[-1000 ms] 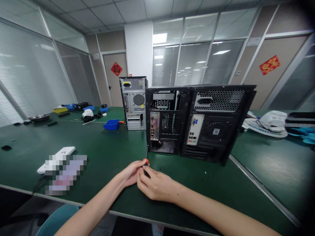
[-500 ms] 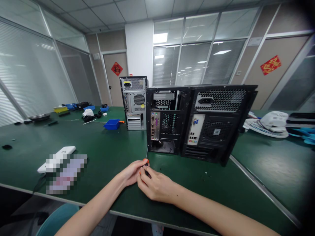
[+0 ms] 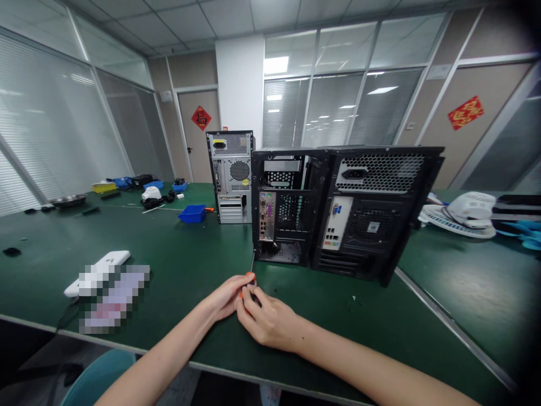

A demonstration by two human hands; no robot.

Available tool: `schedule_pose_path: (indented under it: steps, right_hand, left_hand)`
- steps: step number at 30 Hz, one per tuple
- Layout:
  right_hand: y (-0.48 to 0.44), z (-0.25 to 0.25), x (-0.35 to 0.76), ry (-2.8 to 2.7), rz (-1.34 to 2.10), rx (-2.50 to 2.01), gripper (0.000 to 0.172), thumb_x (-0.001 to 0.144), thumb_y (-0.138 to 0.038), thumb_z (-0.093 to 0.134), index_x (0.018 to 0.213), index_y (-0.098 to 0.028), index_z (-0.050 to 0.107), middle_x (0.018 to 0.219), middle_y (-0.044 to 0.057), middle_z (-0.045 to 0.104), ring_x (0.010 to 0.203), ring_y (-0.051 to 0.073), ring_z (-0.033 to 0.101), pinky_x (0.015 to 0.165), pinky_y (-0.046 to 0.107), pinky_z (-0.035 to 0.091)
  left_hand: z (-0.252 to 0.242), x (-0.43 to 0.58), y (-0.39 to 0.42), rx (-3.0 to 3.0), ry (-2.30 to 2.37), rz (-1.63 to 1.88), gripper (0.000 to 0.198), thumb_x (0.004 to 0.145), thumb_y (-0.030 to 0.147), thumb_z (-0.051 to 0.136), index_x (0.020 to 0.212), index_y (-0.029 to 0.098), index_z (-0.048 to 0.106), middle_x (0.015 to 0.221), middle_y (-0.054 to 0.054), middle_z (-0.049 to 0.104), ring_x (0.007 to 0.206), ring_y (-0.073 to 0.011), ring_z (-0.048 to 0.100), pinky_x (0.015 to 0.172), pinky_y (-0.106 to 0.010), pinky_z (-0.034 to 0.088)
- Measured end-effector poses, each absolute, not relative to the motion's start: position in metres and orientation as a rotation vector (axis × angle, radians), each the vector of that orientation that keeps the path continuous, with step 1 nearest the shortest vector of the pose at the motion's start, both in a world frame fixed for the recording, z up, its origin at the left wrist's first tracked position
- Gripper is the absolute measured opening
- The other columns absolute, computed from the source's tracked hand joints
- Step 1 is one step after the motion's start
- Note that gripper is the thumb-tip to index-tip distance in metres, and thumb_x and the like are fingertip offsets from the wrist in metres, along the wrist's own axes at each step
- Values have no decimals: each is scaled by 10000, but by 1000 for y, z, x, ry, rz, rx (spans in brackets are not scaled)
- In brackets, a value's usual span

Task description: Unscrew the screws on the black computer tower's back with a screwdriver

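Observation:
Both my hands meet on a small screwdriver [image 3: 251, 269] with an orange and black handle. Its thin shaft points up at the lower left rear corner of a black computer case [image 3: 285, 206] standing on the green table [image 3: 177, 265]. My left hand [image 3: 226, 295] pinches the handle from the left. My right hand [image 3: 265, 319] wraps its fingers round the handle from the right. A second black case [image 3: 376, 214] stands touching the first on its right. The screwdriver tip against the case is too small to make out.
A grey tower case [image 3: 230, 176] stands further back. A blue bin [image 3: 191, 213] and assorted tools lie at the far left. A white device [image 3: 101, 266] and a blurred patch lie at the near left. A white fan [image 3: 460, 212] rests on the right table.
My right hand's fingers have shifted slightly on the handle. The screwdriver, my left hand and the cases stay in place.

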State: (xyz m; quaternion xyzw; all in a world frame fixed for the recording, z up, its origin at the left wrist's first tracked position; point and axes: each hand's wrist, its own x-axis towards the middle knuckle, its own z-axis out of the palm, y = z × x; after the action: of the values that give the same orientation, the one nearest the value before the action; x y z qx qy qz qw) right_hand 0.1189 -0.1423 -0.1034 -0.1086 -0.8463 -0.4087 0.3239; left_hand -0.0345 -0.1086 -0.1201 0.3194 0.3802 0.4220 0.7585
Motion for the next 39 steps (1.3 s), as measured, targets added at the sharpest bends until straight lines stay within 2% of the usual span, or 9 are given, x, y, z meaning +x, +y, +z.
schedule_pose_path:
  steps: [15,28,39]
  right_hand:
    - [-142,-111,117,-2178,-1057,-339,276,871,-108,383,1021,-33,602,914,154,674,846,218,662,841,332,519]
    - [-144,-115,116,-2173,-1039,-376,253,875,-131,421,1028,-39,599,927,157,664,869,226,652,828,336,521]
    - [-141,-113,118,-2203,-1019,-409,231,874,-149,414,1028,-100,579,984,129,646,913,239,637,848,398,517]
  left_hand:
    - [-120,-33,-108,773,876,906,378,581,411,826,668,108,619,549,35,538,485,-38,473,471,-154,329]
    - [-121,-34,-107,813,884,893,373,606,419,809,665,110,609,544,39,522,479,-38,464,466,-158,321]
    - [-117,-33,-107,705,849,884,363,562,373,844,711,123,628,593,18,596,534,-73,547,515,-175,397]
